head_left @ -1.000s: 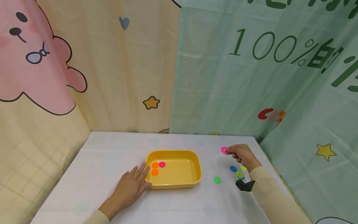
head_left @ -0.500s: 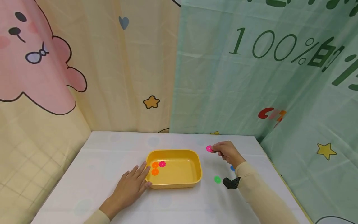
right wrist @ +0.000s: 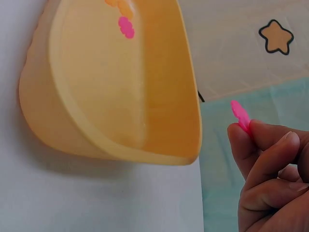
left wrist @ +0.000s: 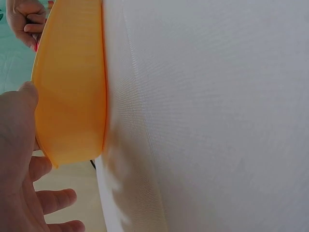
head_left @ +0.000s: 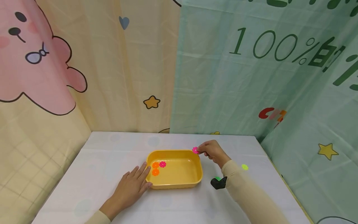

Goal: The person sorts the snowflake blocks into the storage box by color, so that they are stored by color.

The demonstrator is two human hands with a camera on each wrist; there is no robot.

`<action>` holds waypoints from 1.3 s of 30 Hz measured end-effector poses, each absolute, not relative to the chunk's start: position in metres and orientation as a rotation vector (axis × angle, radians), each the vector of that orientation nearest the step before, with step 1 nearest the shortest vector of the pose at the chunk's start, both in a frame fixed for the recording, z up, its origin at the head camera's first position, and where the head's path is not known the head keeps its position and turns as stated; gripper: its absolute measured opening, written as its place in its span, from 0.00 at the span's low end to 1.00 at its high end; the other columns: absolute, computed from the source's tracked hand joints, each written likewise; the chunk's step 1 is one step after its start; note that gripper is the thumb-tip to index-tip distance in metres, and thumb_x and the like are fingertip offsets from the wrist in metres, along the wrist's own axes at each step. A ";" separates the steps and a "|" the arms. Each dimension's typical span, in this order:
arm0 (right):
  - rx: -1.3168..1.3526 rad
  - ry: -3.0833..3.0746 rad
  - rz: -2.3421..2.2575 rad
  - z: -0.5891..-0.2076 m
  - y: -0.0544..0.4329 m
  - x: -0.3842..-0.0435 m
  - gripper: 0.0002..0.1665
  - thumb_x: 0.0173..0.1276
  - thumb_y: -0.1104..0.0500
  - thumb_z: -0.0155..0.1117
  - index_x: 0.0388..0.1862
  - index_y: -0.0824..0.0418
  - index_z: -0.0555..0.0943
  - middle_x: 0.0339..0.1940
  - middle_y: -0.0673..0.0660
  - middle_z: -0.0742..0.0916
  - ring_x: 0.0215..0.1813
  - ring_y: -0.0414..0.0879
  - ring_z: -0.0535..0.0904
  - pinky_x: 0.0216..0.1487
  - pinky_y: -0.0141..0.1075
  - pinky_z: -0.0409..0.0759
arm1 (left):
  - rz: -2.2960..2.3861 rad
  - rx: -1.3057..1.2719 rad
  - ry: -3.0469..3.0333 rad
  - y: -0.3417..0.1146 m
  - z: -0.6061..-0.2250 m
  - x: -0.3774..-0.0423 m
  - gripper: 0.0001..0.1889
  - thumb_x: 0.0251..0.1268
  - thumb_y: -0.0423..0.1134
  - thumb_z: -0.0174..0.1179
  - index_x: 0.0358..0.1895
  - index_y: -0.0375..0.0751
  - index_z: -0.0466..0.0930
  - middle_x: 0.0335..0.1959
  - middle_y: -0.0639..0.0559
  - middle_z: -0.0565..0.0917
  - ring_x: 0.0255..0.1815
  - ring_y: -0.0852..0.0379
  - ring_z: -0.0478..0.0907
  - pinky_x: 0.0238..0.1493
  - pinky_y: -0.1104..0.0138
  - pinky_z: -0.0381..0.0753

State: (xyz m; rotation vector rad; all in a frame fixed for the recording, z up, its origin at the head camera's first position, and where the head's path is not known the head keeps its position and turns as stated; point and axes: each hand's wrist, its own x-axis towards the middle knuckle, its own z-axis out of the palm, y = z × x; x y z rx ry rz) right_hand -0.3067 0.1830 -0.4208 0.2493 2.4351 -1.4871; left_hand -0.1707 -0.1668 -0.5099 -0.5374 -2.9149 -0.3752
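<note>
My right hand (head_left: 213, 151) pinches a pink flower-shaped disc (head_left: 195, 150) between thumb and forefinger, at the back right corner of the yellow tray (head_left: 179, 186). In the right wrist view the pinched disc (right wrist: 240, 115) stands up on edge, beyond the tray's rim. My left hand (head_left: 130, 189) lies at the tray's left end with fingers spread, fingertips over the rim. The left wrist view shows its thumb (left wrist: 29, 94) against the tray wall (left wrist: 72, 92). Inside the tray, toward the left, are two orange flower discs (head_left: 155, 172) and another pink disc (head_left: 162, 164).
On the white table (head_left: 112, 155), a yellow-green disc (head_left: 245, 167) lies to the right of my right sleeve. A green disc (head_left: 218, 178) is partly covered by the black wrist camera (head_left: 218, 183). Printed curtains (head_left: 134, 68) stand behind the table.
My right hand has moved left with the pink disc, from above the loose discs on the right to the tray's back right corner. My left hand and the tray have stayed put.
</note>
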 end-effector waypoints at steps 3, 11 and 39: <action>0.252 2.430 -1.469 -0.420 0.173 -0.306 0.08 0.69 0.59 0.71 0.40 0.64 0.89 0.30 0.55 0.90 0.23 0.44 0.68 0.21 0.30 0.59 | -0.377 -0.541 -2.915 -0.166 -0.511 -0.171 0.37 0.75 0.65 0.49 0.79 0.47 0.64 0.81 0.47 0.61 0.76 0.37 0.66 0.67 0.36 0.67; 0.169 2.406 -1.474 -0.426 0.150 -0.304 0.07 0.68 0.62 0.71 0.37 0.66 0.89 0.28 0.56 0.90 0.20 0.42 0.67 0.20 0.28 0.59 | -0.369 -0.534 -2.914 -0.166 -0.510 -0.171 0.37 0.75 0.65 0.50 0.78 0.47 0.64 0.81 0.48 0.61 0.76 0.37 0.66 0.67 0.36 0.67; 0.105 2.305 -1.484 -0.461 0.086 -0.292 0.07 0.68 0.65 0.69 0.31 0.67 0.87 0.22 0.54 0.86 0.20 0.41 0.70 0.21 0.27 0.64 | -0.364 -0.523 -2.942 -0.167 -0.509 -0.171 0.37 0.75 0.66 0.50 0.79 0.47 0.64 0.82 0.48 0.60 0.76 0.37 0.65 0.68 0.36 0.66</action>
